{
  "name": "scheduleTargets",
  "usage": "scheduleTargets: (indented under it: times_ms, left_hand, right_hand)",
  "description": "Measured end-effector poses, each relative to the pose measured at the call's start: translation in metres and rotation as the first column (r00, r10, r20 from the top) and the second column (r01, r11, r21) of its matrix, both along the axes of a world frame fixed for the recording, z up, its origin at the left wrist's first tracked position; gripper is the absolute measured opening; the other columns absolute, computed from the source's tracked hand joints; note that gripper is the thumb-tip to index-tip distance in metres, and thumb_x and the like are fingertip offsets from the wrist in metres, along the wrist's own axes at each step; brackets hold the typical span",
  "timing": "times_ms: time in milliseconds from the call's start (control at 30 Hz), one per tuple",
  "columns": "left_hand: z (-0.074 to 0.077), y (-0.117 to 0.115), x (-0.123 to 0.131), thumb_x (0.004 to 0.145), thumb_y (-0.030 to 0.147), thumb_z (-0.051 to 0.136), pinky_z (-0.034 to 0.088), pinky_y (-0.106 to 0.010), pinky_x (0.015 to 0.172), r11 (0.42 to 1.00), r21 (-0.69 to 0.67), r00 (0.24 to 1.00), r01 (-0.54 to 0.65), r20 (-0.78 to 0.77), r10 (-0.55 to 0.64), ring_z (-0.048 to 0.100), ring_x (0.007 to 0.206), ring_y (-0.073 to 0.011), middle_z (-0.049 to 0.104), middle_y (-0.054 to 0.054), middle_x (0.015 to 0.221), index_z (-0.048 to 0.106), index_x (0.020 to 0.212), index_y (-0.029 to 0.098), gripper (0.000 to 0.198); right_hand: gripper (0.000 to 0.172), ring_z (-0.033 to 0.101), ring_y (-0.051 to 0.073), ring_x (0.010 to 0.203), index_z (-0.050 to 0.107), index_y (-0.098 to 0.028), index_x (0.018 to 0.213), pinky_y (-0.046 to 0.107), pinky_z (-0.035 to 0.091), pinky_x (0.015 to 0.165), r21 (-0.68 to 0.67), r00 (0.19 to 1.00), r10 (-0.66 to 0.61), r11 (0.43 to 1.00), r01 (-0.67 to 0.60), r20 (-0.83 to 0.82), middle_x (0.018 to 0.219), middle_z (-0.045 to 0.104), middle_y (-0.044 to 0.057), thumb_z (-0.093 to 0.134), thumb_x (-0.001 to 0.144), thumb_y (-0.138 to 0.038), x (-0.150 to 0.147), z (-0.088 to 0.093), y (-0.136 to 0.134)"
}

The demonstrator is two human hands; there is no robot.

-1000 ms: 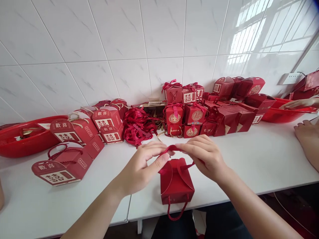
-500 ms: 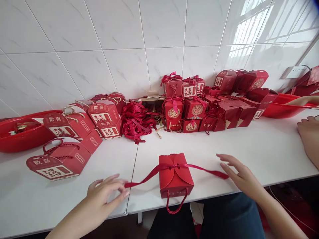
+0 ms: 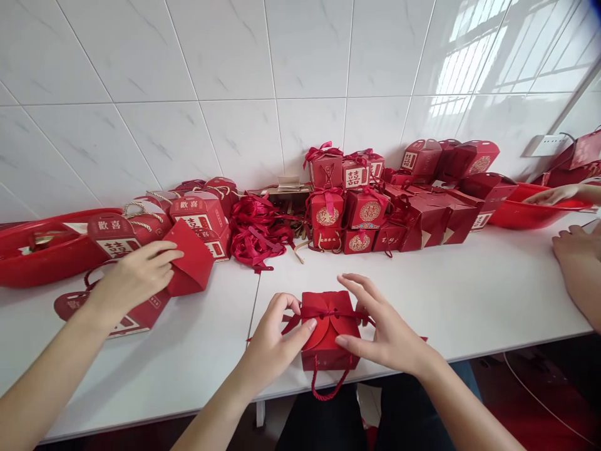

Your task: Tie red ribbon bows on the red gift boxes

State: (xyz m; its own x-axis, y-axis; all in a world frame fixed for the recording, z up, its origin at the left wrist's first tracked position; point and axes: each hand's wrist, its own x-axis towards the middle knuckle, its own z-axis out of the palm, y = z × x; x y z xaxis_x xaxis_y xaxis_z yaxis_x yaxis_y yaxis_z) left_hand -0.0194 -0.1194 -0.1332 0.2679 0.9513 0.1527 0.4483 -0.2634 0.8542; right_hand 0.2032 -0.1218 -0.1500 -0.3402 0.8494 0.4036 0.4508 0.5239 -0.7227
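A red gift box (image 3: 328, 351) with curved top flaps stands at the table's front edge, its twisted cord handle hanging down in front. Over its top runs a knotted red ribbon (image 3: 327, 312), whose ends spread to both sides. My left hand (image 3: 277, 341) is curled at the box's left side, thumb at the top edge. At the right side my right hand (image 3: 389, 332) holds the box between thumb and fingers, its index finger stretched out above. Some fingertips of both hands are hidden.
Another person's hand (image 3: 141, 272) reaches in from the left holding a red box (image 3: 190, 258). Decorated boxes (image 3: 369, 210) and a ribbon heap (image 3: 260, 228) line the wall. Red basins (image 3: 526, 213) stand at both sides; another person's hands (image 3: 575, 250) are at the right.
Both my hands have left the ribbon's ends and moved inward to the gift box's sides. Another person's hand has entered at the left with a red box.
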Motion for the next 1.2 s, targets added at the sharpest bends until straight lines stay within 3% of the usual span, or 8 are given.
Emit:
scheduleTargets:
  times_ms: [133, 400, 633, 767, 867, 1000, 1133, 1200]
  left_hand:
    - [0.002, 0.0, -0.002, 0.087, 0.037, 0.052, 0.046, -0.028, 0.074, 0.999, -0.049, 1.0, 0.008, 0.009, -0.007, 0.051, 0.083, -0.0163, 0.05, -0.001, 0.092, 0.043, 0.086, 0.023, 0.016]
    - [-0.009, 0.002, 0.002, 0.085, 0.041, 0.056, 0.047, -0.028, 0.075, 0.989, -0.147, 0.991, -0.018, 0.127, 0.036, 0.053, 0.091, -0.0175, 0.051, -0.002, 0.1, 0.04, 0.095, 0.025, 0.025]
    - [-0.012, 0.008, 0.002, 0.086, 0.047, 0.052, 0.039, -0.025, 0.06, 0.962, -0.246, 0.985, 0.121, 0.147, -0.086, 0.046, 0.065, -0.0126, 0.047, 0.003, 0.076, 0.042, 0.082, 0.022, 0.028]
    - [-0.013, 0.015, -0.014, 0.088, 0.052, 0.046, 0.028, -0.024, 0.054, 0.984, -0.157, 0.996, 0.088, 0.027, -0.085, 0.031, 0.056, -0.0108, 0.027, 0.005, 0.059, 0.031, 0.06, 0.02, 0.045]
    - [-0.011, 0.026, -0.028, 0.09, 0.051, 0.036, 0.027, -0.024, 0.051, 0.97, -0.24, 0.998, 0.024, -0.044, -0.035, 0.03, 0.051, -0.01, 0.028, 0.006, 0.055, 0.034, 0.06, 0.02, 0.043]
    - [0.0, 0.044, -0.036, 0.08, 0.034, 0.052, 0.026, -0.022, 0.045, 0.832, -0.53, 0.953, 0.166, -0.131, -0.274, 0.039, 0.045, -0.01, 0.045, 0.006, 0.052, 0.057, 0.084, 0.018, 0.017]
    - [0.005, 0.057, -0.033, 0.07, 0.024, 0.064, 0.029, -0.021, 0.044, 0.617, -0.629, 0.84, 0.474, 0.113, -0.53, 0.043, 0.041, -0.0084, 0.052, 0.003, 0.051, 0.068, 0.077, 0.015, 0.012]
    - [0.006, 0.058, -0.03, 0.071, 0.028, 0.068, 0.028, -0.021, 0.043, 0.597, -0.575, 0.817, 0.559, 0.26, -0.514, 0.041, 0.038, -0.007, 0.05, 0.003, 0.047, 0.069, 0.07, 0.014, 0.014]
  right_hand:
    - [0.059, 0.055, 0.025, 0.111, 0.043, -0.026, 0.136, 0.036, 0.05, 0.09, 0.057, 0.99, 0.138, 0.989, -0.139, 0.022, 0.129, 0.049, 0.012, 0.064, 0.08, -0.03, -0.003, 0.007, 0.006]
    - [0.04, 0.052, 0.023, 0.111, 0.046, -0.027, 0.131, 0.037, 0.045, 0.094, 0.068, 0.995, 0.075, 0.995, -0.071, -0.064, 0.131, 0.044, 0.011, 0.047, 0.091, -0.026, -0.008, -0.004, 0.002]
    - [0.031, 0.042, 0.01, 0.057, 0.04, -0.026, 0.123, 0.025, 0.043, 0.056, -0.09, 0.968, -0.168, 0.984, 0.153, -0.187, 0.093, 0.05, 0.002, 0.046, 0.093, -0.031, 0.001, -0.021, 0.006]
    - [0.012, 0.042, 0.012, 0.06, 0.045, -0.023, 0.09, 0.024, 0.037, 0.053, -0.041, 0.98, -0.118, 0.993, 0.113, -0.16, 0.072, 0.044, -0.003, 0.054, 0.087, -0.028, 0.021, -0.01, 0.003]
    - [0.024, 0.043, 0.012, 0.062, 0.041, -0.02, 0.064, 0.025, 0.037, 0.056, 0.011, 1.0, 0.009, 1.0, -0.009, 0.027, 0.074, 0.049, 0.001, 0.052, 0.085, -0.021, 0.034, 0.0, -0.001]
    - [0.03, 0.05, 0.013, 0.063, 0.045, -0.018, 0.054, 0.027, 0.041, 0.058, 0.142, 0.981, -0.123, 0.985, 0.101, 0.152, 0.075, 0.055, 0.004, 0.052, 0.083, -0.016, 0.033, -0.001, 0.002]
    - [0.033, 0.045, 0.011, 0.053, 0.052, -0.018, 0.053, 0.026, 0.036, 0.049, 0.245, 0.911, -0.403, 0.877, 0.412, -0.088, 0.066, 0.054, 0.004, 0.056, 0.085, -0.026, 0.016, -0.006, 0.009]
    - [0.035, 0.041, 0.01, 0.049, 0.055, -0.018, 0.052, 0.025, 0.034, 0.046, 0.177, 0.904, -0.396, 0.889, 0.422, -0.164, 0.065, 0.056, 0.003, 0.059, 0.084, -0.031, 0.009, -0.001, 0.011]
